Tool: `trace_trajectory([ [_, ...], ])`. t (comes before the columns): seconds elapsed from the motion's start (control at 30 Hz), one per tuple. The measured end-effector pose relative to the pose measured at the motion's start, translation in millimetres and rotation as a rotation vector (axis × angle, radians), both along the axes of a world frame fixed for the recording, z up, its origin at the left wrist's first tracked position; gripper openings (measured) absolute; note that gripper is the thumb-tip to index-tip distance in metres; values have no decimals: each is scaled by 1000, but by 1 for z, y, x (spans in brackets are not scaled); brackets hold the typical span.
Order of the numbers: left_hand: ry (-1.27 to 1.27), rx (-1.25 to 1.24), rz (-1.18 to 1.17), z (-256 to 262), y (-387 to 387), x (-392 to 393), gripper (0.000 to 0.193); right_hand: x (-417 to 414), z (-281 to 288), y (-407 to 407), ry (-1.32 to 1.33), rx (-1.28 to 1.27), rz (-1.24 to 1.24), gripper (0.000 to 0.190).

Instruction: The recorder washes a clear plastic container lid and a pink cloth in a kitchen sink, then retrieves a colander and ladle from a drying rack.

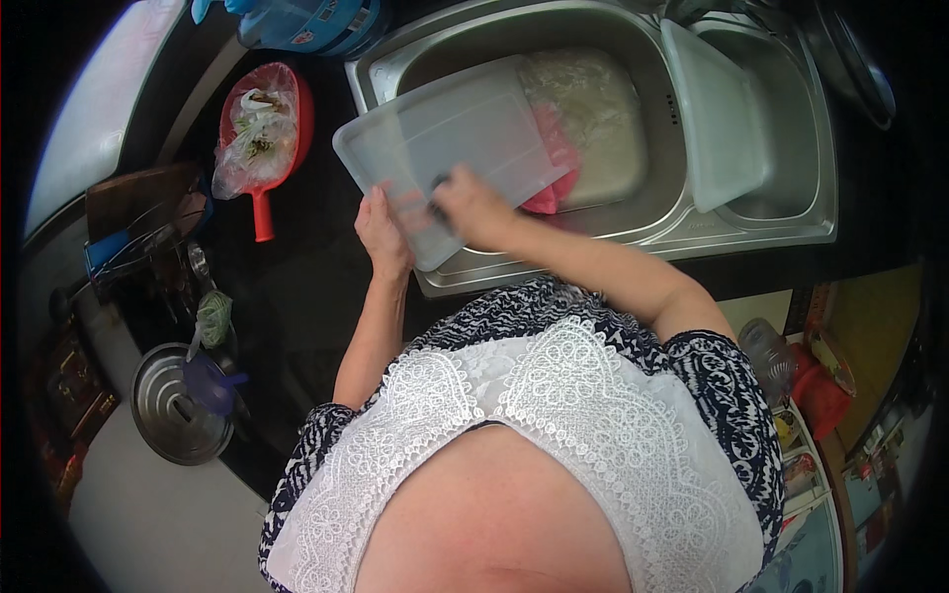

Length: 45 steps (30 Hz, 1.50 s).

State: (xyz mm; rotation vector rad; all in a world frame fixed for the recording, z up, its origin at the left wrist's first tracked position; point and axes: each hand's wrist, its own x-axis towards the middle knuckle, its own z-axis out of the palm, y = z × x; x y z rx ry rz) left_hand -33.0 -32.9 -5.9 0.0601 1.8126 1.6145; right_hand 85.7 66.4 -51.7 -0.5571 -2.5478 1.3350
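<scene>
My left hand grips the near left edge of a translucent plastic lid, which is tilted over the left basin of a steel sink. Blurred by motion, my right hand holds a small dark scrubber against the lid's upper face. Beyond the lid's right end, a pink cloth or bag is partly covered by it. A pale rectangular tub with what looks like cloudy water rests in the same basin.
A white plastic tray leans across the right basin. Left of the sink are a red handled basket with a plastic bag of scraps, and a blue water jug. A metal pot lid and utensil rack stand farther left.
</scene>
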Motion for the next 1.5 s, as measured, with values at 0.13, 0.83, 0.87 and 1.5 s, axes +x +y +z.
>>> trace_trajectory([
  [0.13,42,70,72,-9,1,-2,35,17,-3,-4,115,-83,69,14],
  [0.83,575,88,-151,148,-29,16,29,56,-22,74,-541,-62,-24,30],
  [0.87,569,101,-140,150,-31,18,29,52,-22,71,-483,-104,18,34],
  [1.5,706,275,-483,137,-82,55,44,-48,28,129,589,-1224,-628,21],
])
